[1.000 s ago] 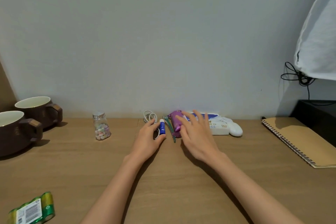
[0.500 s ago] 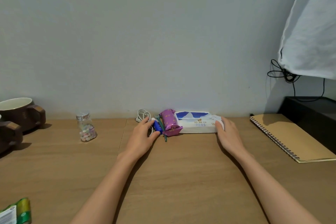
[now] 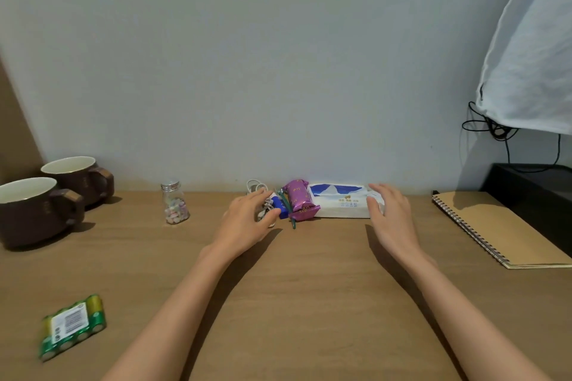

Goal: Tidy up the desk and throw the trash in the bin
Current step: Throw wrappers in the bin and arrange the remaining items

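A row of small items lies against the wall at the back of the wooden desk (image 3: 309,288): a coiled white cable (image 3: 255,186), a blue tube (image 3: 282,206), a green pen (image 3: 289,210), a purple snack wrapper (image 3: 298,199) and a white-and-blue tissue pack (image 3: 339,199). My left hand (image 3: 247,223) rests at the row's left end, fingers spread over the cable and touching the blue tube. My right hand (image 3: 391,213) is flat against the tissue pack's right end, covering a white object there. Neither hand grips anything.
Two brown mugs (image 3: 37,207) stand at the far left, with a small glass jar of pastel candies (image 3: 175,206) beside them. A green battery pack (image 3: 72,325) lies near the front left. A spiral notebook (image 3: 501,226) and a black box (image 3: 532,189) are on the right.
My right hand moved from the purple wrapper to the tissue pack's right end. The items now sit pressed closer together. My left hand stayed at the cable and blue tube.
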Motion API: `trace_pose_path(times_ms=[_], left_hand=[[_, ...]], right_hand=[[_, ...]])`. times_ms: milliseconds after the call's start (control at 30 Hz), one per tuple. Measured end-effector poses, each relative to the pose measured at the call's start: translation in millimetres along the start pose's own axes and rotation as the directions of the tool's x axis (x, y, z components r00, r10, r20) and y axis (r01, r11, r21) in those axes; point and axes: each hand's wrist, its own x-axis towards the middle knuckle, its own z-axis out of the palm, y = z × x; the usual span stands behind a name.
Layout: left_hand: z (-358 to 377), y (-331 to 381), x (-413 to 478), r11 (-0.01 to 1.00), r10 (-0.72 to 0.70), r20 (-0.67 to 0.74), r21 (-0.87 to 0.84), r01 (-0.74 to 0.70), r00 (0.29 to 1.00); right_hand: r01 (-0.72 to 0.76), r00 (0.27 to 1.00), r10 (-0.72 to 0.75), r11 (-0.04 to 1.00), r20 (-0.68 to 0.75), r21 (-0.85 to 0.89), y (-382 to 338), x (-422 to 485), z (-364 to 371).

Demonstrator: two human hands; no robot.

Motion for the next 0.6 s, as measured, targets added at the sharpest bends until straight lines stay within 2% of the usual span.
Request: trace_pose_path(times_ms=[300, 467, 600], left_hand=[[-90.0, 5.9, -90.1, 0.996, 0.075, -0.218, 0.053, -0.066, 0.973], [-126.2, -25.5, -151.8, 0.989, -0.024, -0.259, 0.132, 0.06, 0.966], [-134.6, -57.9, -182.2, 0.959, -0.191, -0.153, 0.183, 0.218, 0.97]], right_hand=[[0.25, 0.956, -0.273, 0.949, 0.105, 0.191, -111.8, -74.3, -11.8], [0.308, 0.908, -0.373, 0.904, 0.192, 0.298, -156.7, -117.7, 7.5], [0.364, 0.864, -0.436, 0.886, 0.253, 0.286, -187.9, -129.4, 35.2]])
